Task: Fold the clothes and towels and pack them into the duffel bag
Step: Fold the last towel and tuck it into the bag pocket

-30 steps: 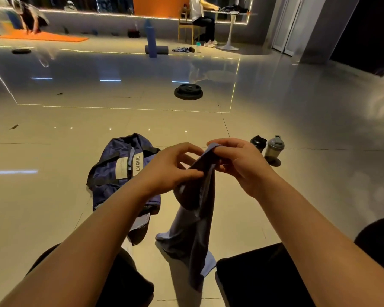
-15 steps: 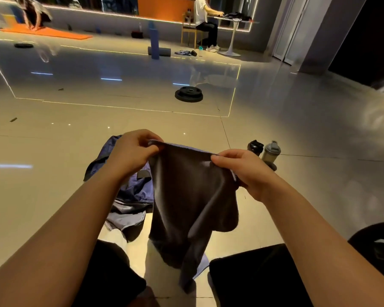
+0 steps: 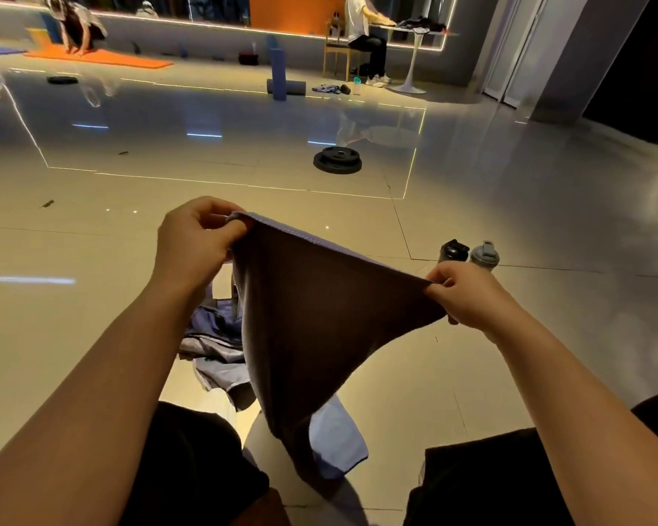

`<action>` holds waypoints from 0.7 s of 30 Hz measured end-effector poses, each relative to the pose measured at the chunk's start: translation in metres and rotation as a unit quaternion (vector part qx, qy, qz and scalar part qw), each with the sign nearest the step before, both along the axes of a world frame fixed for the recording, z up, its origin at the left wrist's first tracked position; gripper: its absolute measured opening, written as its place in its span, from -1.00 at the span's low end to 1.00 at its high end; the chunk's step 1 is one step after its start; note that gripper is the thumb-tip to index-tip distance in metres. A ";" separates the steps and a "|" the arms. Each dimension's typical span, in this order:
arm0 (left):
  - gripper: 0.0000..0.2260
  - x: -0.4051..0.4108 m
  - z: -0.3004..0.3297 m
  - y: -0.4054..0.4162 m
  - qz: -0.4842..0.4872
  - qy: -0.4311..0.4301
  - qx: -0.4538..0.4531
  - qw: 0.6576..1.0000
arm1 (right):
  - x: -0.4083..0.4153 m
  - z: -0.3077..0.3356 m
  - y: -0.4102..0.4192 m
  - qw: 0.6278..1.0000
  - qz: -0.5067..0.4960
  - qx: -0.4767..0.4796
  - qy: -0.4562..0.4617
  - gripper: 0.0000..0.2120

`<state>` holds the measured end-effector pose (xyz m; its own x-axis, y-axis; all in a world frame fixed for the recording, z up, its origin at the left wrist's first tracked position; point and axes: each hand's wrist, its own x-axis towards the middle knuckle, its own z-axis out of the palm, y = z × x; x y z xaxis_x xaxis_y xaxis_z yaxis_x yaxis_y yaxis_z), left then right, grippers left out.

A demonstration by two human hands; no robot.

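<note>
Left hand (image 3: 198,242) pinches one top corner of a grey-blue soft cloth towel (image 3: 312,320), thumb and curled fingers closed on the hem; right hand (image 3: 468,294) pinches the opposite top corner the same way, fingers curled tight on the fabric. Hands well apart, left one higher, so the top edge runs taut and slopes down toward the right. Towel hangs in the air between the two forearms, narrowing to a point low down, with a paler blue flap (image 3: 337,442) showing at the bottom, near the floor between the person's knees in dark shorts (image 3: 190,461). Dark blue fabric duffel bag (image 3: 215,332) lies crumpled on the glossy beige tiled floor (image 3: 490,373), behind and left of the towel, mostly hidden by it and by the left forearm; whether it is open cannot be told. Two shaker bottles stand on the floor just beyond the right hand, one with a black lid (image 3: 452,251), one grey (image 3: 485,256), side by side, lower parts hidden by the hand. Farther off a black round weight plate stack (image 3: 337,160) lies flat on the floor. Far back: orange exercise mat (image 3: 103,58) with a person bending over it, blue foam roller upright (image 3: 279,72), another person seated on a wooden chair (image 3: 337,56) at a white round table (image 3: 415,58).
</note>
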<state>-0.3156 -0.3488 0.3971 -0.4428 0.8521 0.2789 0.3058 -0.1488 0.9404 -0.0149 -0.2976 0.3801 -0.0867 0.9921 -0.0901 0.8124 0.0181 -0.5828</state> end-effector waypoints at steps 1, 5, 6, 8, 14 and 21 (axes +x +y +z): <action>-0.86 0.001 0.000 -0.002 -0.023 0.006 -0.011 1.000 | 0.001 0.000 -0.001 1.000 -0.014 0.020 0.004 -0.92; -0.87 0.021 -0.003 -0.007 -0.138 0.072 -0.061 0.986 | -0.010 0.006 -0.007 0.991 0.013 0.064 0.120 -0.90; -0.86 0.029 -0.005 -0.008 -0.150 0.102 -0.062 0.981 | -0.017 0.010 -0.012 0.985 0.044 0.054 0.156 -0.89; -0.87 0.049 -0.009 -0.009 -0.164 0.151 -0.050 0.974 | -0.034 0.013 -0.022 0.969 0.128 0.004 0.212 -0.80; -0.82 0.080 -0.012 -0.007 -0.144 0.100 0.013 0.984 | -0.068 0.011 -0.031 0.949 0.180 0.055 0.252 -0.83; -0.82 0.085 -0.034 -0.002 -0.226 0.131 -0.047 0.964 | -0.051 0.038 -0.024 0.840 0.099 0.066 0.529 -0.86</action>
<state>-0.2309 -0.3512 0.3633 0.0551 0.9685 0.2428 0.4578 -0.2406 0.8559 -0.0655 -0.3211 0.4176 -0.2146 0.9439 0.2509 -0.1866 0.2126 -0.9592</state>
